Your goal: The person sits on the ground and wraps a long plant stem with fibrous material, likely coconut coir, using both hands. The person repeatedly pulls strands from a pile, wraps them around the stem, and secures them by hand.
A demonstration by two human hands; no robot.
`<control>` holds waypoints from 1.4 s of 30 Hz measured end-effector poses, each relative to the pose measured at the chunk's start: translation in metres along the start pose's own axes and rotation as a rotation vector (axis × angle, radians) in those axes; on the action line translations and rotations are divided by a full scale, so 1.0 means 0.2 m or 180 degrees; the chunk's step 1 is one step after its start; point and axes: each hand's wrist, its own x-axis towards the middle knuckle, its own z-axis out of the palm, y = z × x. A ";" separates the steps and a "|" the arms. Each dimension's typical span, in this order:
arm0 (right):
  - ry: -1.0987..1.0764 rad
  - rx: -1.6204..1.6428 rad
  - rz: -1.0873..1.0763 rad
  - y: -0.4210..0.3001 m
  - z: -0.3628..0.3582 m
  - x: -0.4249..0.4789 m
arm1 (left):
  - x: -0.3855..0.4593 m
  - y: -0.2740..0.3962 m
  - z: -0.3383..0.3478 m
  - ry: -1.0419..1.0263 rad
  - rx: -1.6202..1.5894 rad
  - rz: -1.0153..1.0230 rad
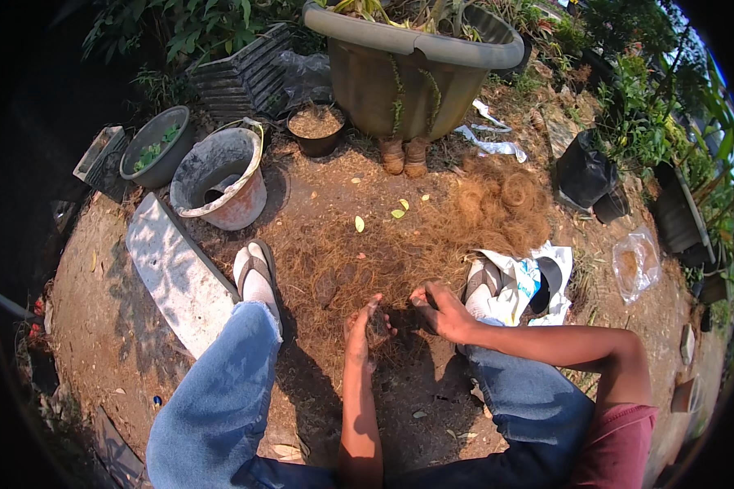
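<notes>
Between my knees, my left hand is raised with its fingers curled around a dark fibrous clump, partly hidden by the palm. To its right, my right hand is bent inward, thumb and fingers close together; whether a strand lies between them cannot be told. Loose brown coconut fibre is spread on the soil just beyond both hands. A thicker heap of fibre lies farther off at the right. Two fibre-wrapped bundles stand at the foot of a large plant pot.
At the left are a mortar-stained bucket, a grey basin and a pale slab. A small pot stands behind them. A white printed sack lies by my right foot, with a clear plastic bag farther right.
</notes>
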 end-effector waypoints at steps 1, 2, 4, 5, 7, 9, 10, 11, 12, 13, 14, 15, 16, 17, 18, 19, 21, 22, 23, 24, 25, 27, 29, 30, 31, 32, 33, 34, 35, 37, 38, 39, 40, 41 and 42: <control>-0.0013 -0.0042 0.0004 -0.01 0.00 0.00 | 0.00 0.00 -0.02 -0.0276 -0.0418 0.0008; -0.0025 -0.0085 0.0009 -0.02 0.01 0.01 | 0.00 -0.01 -0.03 -0.0120 -0.0642 -0.0122; 0.0158 -0.0039 -0.0158 0.00 0.02 0.00 | -0.06 0.06 0.08 0.0156 -0.1077 -0.0424; 0.0251 -0.0019 -0.0246 0.01 0.02 0.00 | -0.06 0.06 0.08 0.0112 -0.0995 -0.0388; 0.0130 0.0019 -0.0180 0.00 0.01 0.00 | -0.05 0.05 0.04 0.0043 -0.0839 -0.0299; 0.0078 0.0021 -0.0154 -0.01 0.01 0.00 | -0.01 0.02 -0.01 -0.0010 -0.0334 -0.0161; 0.0087 0.0004 -0.0162 -0.01 0.02 0.01 | 0.00 0.01 -0.03 -0.0035 -0.0081 -0.0094; 0.0097 -0.0014 -0.0169 0.00 0.02 0.01 | 0.01 -0.02 -0.05 0.0010 -0.0012 -0.0166; 0.0098 -0.0014 -0.0144 0.00 0.02 0.01 | 0.00 -0.01 -0.03 0.0047 0.0058 -0.0246; 0.0099 -0.0015 -0.0119 0.01 0.02 0.01 | 0.00 0.00 -0.01 0.0082 0.0129 -0.0326; 0.0101 -0.0016 -0.0094 0.02 0.02 0.00 | 0.00 -0.01 -0.02 0.0020 0.0181 -0.0302; 0.0108 -0.0041 -0.0116 0.01 0.02 0.01 | 0.02 -0.02 -0.04 -0.0029 0.0230 -0.0260; 0.0114 -0.0067 -0.0139 0.00 0.03 0.01 | 0.03 -0.03 -0.06 -0.0076 0.0279 -0.0217; 0.0119 -0.0093 -0.0163 -0.01 0.03 0.01 | 0.04 -0.04 -0.08 -0.0085 0.0289 -0.0218; 0.0101 -0.0062 -0.0131 -0.01 0.03 0.01 | 0.04 -0.03 -0.07 -0.0104 0.0303 -0.0231; 0.0081 -0.0032 -0.0101 -0.02 0.03 0.01 | 0.04 -0.02 -0.06 -0.0121 0.0316 -0.0243; 0.0083 -0.0020 -0.0047 0.00 0.02 0.00 | -0.02 0.02 0.04 0.0295 0.0130 -0.0410; 0.0089 -0.0036 -0.0049 0.00 0.02 0.00 | -0.06 0.06 0.09 0.0511 0.0037 -0.0483; 0.0097 -0.0051 -0.0050 0.00 0.02 0.00 | -0.07 0.07 0.10 0.0353 -0.0185 -0.0429; 0.0090 -0.0049 -0.0039 0.00 0.02 0.00 | -0.08 0.07 0.09 0.0203 -0.0411 -0.0365; 0.0086 -0.0047 -0.0026 0.00 0.02 0.00 | -0.09 0.08 0.08 0.0050 -0.0636 -0.0303; 0.0074 -0.0021 -0.0040 -0.01 0.02 0.00 | -0.04 0.03 0.06 0.0246 -0.0509 -0.0247; 0.0056 0.0027 -0.0098 -0.02 0.02 0.01 | -0.01 -0.01 0.01 0.0303 -0.0349 -0.0245; 0.0038 0.0038 -0.0061 -0.03 0.02 0.01 | 0.00 -0.01 0.00 0.0252 -0.0242 -0.0284; 0.0018 0.0048 -0.0027 -0.04 0.01 0.01 | 0.01 -0.02 -0.01 0.0203 -0.0136 -0.0321; -0.0003 0.0059 0.0006 -0.05 0.01 0.01 | 0.01 -0.03 -0.02 0.0191 -0.0044 -0.0186; 0.0003 0.0022 0.0000 -0.04 0.01 0.01 | 0.01 -0.03 -0.01 0.0173 0.0049 -0.0054; 0.0008 -0.0015 -0.0008 -0.04 0.01 0.01 | 0.01 -0.03 -0.01 0.0158 0.0141 0.0080; 0.0012 -0.0052 -0.0017 -0.03 0.01 0.01 | 0.01 -0.03 -0.01 0.0203 0.0062 0.0000; 0.0122 -0.0025 -0.0124 -0.01 0.01 0.00 | 0.00 0.00 0.02 0.0275 -0.0086 -0.0170; 0.0177 -0.0012 -0.0177 0.00 0.01 0.00 | 0.00 0.00 0.04 0.0330 0.0041 -0.0112; 0.0168 0.0009 -0.0161 -0.01 0.02 0.01 | 0.01 -0.01 0.04 0.0402 0.0160 -0.0045; 0.0160 0.0029 -0.0144 -0.01 0.02 0.01 | 0.01 -0.01 0.05 0.0473 0.0280 0.0022; 0.0153 0.0050 -0.0126 -0.01 0.03 0.01 | 0.01 -0.01 0.04 0.0411 0.0364 0.0079; 0.0171 0.0025 -0.0167 -0.01 0.03 0.01 | 0.01 -0.02 0.04 0.0341 0.0451 0.0133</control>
